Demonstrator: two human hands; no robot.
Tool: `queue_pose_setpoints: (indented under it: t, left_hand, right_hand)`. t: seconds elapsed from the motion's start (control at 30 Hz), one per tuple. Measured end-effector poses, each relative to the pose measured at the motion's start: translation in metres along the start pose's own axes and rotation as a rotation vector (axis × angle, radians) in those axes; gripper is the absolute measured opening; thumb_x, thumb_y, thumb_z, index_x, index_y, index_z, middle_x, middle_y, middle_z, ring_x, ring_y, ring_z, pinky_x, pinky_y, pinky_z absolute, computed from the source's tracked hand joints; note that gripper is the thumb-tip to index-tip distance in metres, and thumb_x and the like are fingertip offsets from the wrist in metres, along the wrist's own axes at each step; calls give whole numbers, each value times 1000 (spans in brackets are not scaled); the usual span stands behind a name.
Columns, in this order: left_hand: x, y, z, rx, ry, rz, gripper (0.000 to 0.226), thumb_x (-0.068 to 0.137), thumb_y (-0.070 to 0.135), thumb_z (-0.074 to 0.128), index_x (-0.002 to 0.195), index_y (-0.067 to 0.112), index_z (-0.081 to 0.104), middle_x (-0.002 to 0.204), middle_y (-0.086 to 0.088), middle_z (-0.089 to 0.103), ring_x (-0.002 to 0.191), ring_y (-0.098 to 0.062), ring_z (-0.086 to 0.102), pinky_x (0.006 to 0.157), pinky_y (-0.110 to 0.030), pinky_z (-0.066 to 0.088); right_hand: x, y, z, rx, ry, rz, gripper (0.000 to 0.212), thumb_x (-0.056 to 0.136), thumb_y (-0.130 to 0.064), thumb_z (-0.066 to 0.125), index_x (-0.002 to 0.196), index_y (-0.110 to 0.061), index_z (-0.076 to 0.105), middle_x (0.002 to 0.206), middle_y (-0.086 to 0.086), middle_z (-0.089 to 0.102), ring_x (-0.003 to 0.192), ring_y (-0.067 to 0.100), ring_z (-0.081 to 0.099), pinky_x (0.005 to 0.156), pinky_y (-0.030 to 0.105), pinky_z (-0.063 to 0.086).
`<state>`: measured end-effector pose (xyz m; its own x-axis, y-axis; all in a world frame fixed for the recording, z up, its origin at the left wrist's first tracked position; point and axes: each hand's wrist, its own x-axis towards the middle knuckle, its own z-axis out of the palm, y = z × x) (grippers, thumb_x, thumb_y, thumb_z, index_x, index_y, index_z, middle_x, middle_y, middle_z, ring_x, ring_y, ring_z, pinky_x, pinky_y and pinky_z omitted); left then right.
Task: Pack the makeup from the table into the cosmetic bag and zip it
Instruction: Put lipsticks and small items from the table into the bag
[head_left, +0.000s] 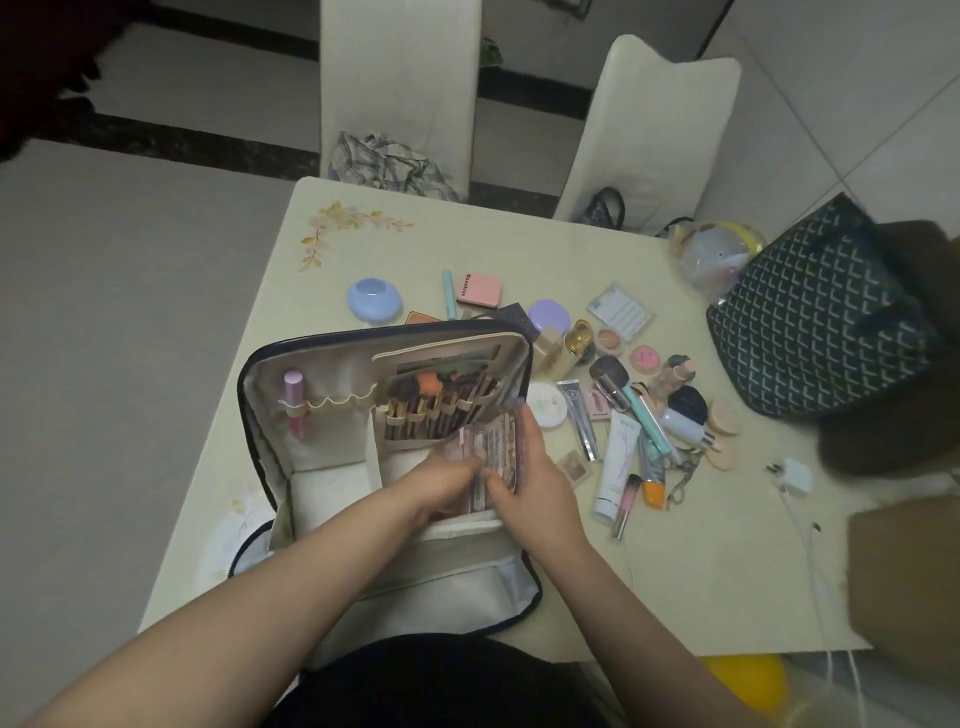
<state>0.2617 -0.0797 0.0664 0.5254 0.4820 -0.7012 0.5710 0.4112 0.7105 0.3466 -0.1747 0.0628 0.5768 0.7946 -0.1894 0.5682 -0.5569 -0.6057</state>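
The white cosmetic bag (311, 467) with dark piping lies wide open on the table, its lid propped up. A pink tube (294, 402) and several brushes (441, 402) sit in the lid's loops. Both hands are over the bag's right compartment. My left hand (447, 486) and my right hand (535, 478) together grip a flat pinkish palette (493, 447), held on edge in that compartment. Loose makeup lies to the right: a white tube (618, 467), a big brush (609, 375), a pink compact (479, 289), a blue round jar (373, 300).
A dark patterned tote (821, 322) stands at the table's right edge. A white charger (795, 475) with cable lies near it. Two white chairs (400, 88) stand beyond the table's far edge. A brown box (904, 571) sits at the right.
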Motion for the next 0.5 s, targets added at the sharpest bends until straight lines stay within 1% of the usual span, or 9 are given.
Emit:
queue_pose_setpoints:
  t: [0.07, 0.13, 0.17, 0.2, 0.23, 0.27, 0.33, 0.43, 0.5]
  left_hand:
    - [4, -1, 0, -18, 8, 3, 22, 100, 20, 41, 115, 10, 54, 97, -9, 63, 79, -17, 59, 61, -17, 46]
    - [7, -1, -1, -62, 19, -33, 19, 100, 21, 39, 99, 11, 55, 74, -6, 58, 63, -16, 54, 61, -22, 46]
    - [8, -1, 0, -67, 20, -39, 22, 101, 21, 37, 92, 11, 54, 69, -5, 55, 61, -15, 52, 60, -22, 46]
    - [7, -1, 2, -44, 14, -38, 26, 102, 21, 34, 88, 11, 54, 68, -4, 55, 60, -14, 51, 56, -19, 45]
    - [5, 0, 4, -23, -2, -32, 29, 103, 22, 32, 90, 10, 55, 71, -5, 56, 62, -13, 51, 52, -16, 44]
    - [5, -1, 7, -4, -20, -25, 32, 104, 24, 29, 97, 9, 56, 78, -6, 59, 65, -13, 52, 50, -14, 43]
    - [6, 0, 10, 47, -27, -9, 36, 104, 29, 26, 114, 8, 52, 91, -9, 59, 71, -14, 54, 53, -17, 45]
    - [10, 2, 10, 159, -32, -25, 49, 103, 36, 24, 124, 1, 50, 89, -10, 60, 69, -17, 54, 58, -22, 41]
    - [12, 2, 12, 224, 23, -30, 47, 103, 37, 27, 126, 3, 50, 102, -14, 63, 84, -24, 60, 69, -24, 42]
  right_hand:
    - [0, -4, 1, -56, 28, -47, 79, 85, -34, 54, 147, -38, 4, 113, 5, 66, 92, 28, 62, 85, 41, 50]
    - [-1, -8, 2, -85, 45, -103, 75, 87, -34, 50, 147, -38, 6, 115, 4, 65, 95, 29, 61, 82, 41, 51]
    - [-1, -9, 3, -82, 53, -117, 74, 87, -33, 50, 148, -38, 8, 119, 2, 63, 97, 27, 61, 82, 40, 52]
    - [-1, -9, 4, -65, 62, -117, 73, 87, -31, 50, 148, -38, 10, 123, 1, 62, 101, 25, 61, 82, 39, 52]
    - [0, -8, 5, -38, 72, -108, 72, 87, -29, 50, 148, -38, 12, 128, -1, 59, 106, 23, 60, 84, 38, 51]
    - [0, -7, 5, -5, 80, -93, 71, 88, -28, 50, 148, -38, 13, 133, -3, 55, 111, 21, 57, 87, 37, 51]
    - [0, -3, 4, 45, 83, -66, 71, 88, -26, 49, 147, -40, 12, 142, -7, 46, 119, 17, 52, 90, 36, 50]
    - [3, 6, -1, 91, 28, -64, 74, 90, -25, 50, 147, -44, 7, 141, -7, 47, 118, 16, 54, 89, 32, 49]
    - [5, 10, -6, 131, -33, -81, 75, 90, -27, 52, 146, -46, 6, 143, -8, 44, 124, 13, 49, 95, 29, 45]
